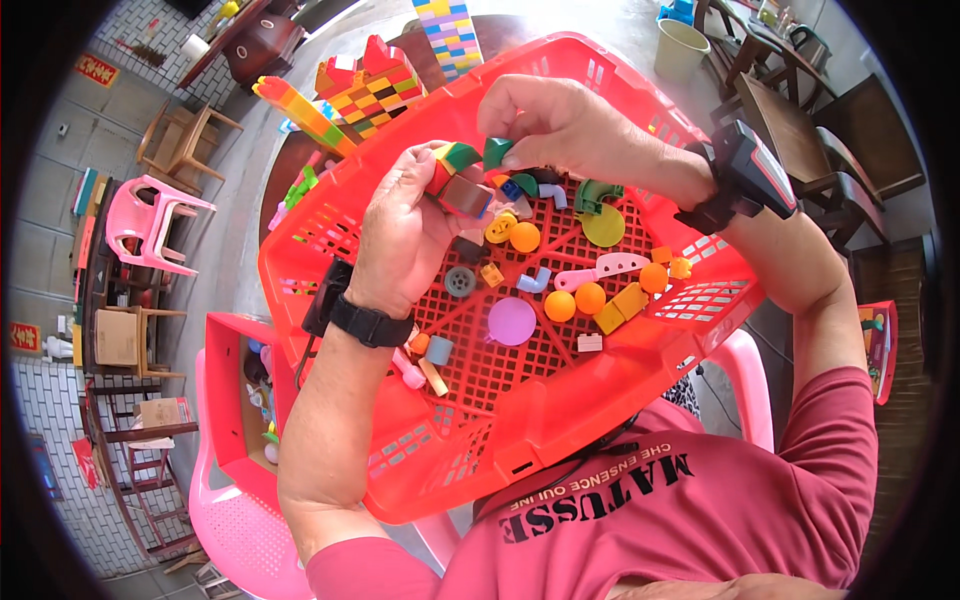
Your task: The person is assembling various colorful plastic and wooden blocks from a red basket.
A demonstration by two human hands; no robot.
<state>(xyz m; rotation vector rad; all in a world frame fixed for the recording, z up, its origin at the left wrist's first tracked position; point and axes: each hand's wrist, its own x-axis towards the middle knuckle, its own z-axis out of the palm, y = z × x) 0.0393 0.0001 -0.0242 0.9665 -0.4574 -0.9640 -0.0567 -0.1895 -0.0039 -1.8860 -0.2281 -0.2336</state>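
Observation:
My left hand is closed around a small cluster of toy building blocks in yellow, red, green and brown. Close to its upper end, my right hand pinches a dark green block between thumb and fingers. A narrow gap seems to separate the green block from the cluster. Both hands are over a big red plastic basket. Beneath them lie loose toys: a pink toy knife, orange balls, a purple disc, a yellow-green disc and a grey wheel.
Beyond the basket stand a red and yellow block structure and a multicoloured block tower. To the left are a red box of toys on a pink chair and another pink chair. A cream bucket stands far right.

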